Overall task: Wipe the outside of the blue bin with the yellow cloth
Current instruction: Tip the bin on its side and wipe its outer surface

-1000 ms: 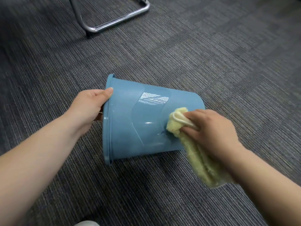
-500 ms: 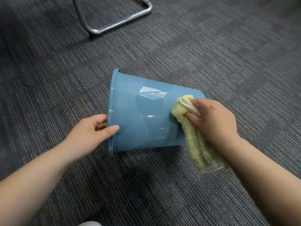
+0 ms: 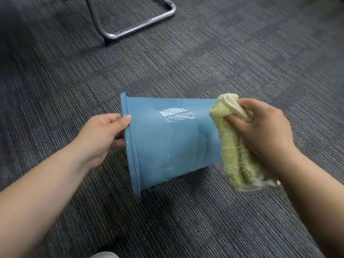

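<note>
Blue bin [image 3: 167,146] on its side at centre, and I see both hands on it.

Its mouth faces 9 o'clock on the grey carpet [image 3: 204,220], its base 3 o'clock. The left hand [image 3: 104,135] clamps the rim at 9 o'clock, thumb outside, fingers curled inside. The right hand [image 3: 264,131], at 3 o'clock, has its fingers closed round the bunched yellow cloth [image 3: 232,155], which lies against the bin's base end. A chrome chair frame [image 3: 109,35] stands at 11 o'clock.

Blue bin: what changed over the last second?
The right hand dragged the fluffy yellow cloth along the wall of the blue plastic bin from its middle to the base end. The left hand slid down the rim and back up. Unchanged: bin on its side on the grey carpet, cloth gripped.
</note>
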